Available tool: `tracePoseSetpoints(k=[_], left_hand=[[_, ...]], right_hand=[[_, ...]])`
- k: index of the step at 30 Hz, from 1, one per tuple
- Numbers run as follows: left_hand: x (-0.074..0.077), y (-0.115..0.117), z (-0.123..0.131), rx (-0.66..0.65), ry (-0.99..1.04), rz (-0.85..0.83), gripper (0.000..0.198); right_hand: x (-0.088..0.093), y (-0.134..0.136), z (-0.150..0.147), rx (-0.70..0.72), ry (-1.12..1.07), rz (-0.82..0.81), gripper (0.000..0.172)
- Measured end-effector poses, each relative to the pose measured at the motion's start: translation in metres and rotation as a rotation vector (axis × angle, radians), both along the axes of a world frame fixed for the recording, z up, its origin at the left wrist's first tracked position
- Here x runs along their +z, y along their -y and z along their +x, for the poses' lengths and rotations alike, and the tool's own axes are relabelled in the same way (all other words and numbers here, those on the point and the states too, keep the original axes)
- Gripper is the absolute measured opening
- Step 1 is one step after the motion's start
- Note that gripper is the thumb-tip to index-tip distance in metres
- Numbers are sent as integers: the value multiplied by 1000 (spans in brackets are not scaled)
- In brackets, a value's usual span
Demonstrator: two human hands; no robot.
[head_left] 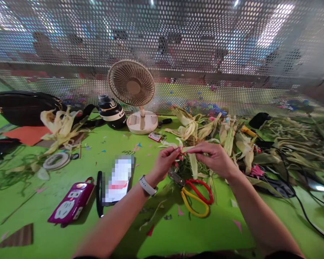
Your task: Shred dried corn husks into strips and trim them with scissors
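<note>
Near the middle of the green table, my left hand [166, 162] pinches a strip of pale corn husk [192, 149] with thumb and index finger. My right hand [214, 156] grips the same husk from the other side, fingers closed. One husk strip [193, 166] hangs down between the hands. A wristband sits on my left wrist. Just below the hands lie scissors [196, 198] with one red and one yellow handle, their short blades pointing up and left. Behind my hands spreads a heap of dried husks [187, 126]; my fingers partly hide the piece they hold.
A desk fan [132, 86] and a black bottle [112, 113] stand by the perforated metal screen. Left are a phone [120, 180], a purple case [72, 201], a tape roll [56, 160], a husk flower [61, 126] and a black bag [24, 108]. Black cables [299, 198] run along the right.
</note>
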State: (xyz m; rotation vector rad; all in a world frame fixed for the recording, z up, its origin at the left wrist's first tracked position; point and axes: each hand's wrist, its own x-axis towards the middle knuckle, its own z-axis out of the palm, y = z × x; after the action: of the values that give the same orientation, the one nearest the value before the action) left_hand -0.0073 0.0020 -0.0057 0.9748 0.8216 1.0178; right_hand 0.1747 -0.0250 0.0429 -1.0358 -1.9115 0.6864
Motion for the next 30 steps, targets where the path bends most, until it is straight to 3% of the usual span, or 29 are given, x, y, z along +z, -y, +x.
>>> tracePoseSetpoints(k=[3, 6, 15, 18, 22, 24, 30], left_hand=[[1, 4, 2, -102, -22, -3, 32], [0, 10, 4, -195, -18, 12, 32], [8, 19, -1, -423, -69, 111, 26], [6, 20, -2, -402, 13, 39, 25], [-2, 20, 0, -239, 94, -73, 25], [-4, 19, 1, -185, 55, -4, 22], [0, 14, 3, -207, -123, 178, 29]], right_hand=[[3, 1, 0, -145, 10, 183, 18], [4, 0, -1, -183, -22, 227, 15], [-14, -13, -4, -196, -106, -96, 23], [-15, -14, -5, -210, -144, -137, 24], [-14, -11, -9, -243, -146, -101, 24], [-13, -9, -10, -257, -138, -76, 24], [-11, -11, -7, -264, -87, -74, 28]])
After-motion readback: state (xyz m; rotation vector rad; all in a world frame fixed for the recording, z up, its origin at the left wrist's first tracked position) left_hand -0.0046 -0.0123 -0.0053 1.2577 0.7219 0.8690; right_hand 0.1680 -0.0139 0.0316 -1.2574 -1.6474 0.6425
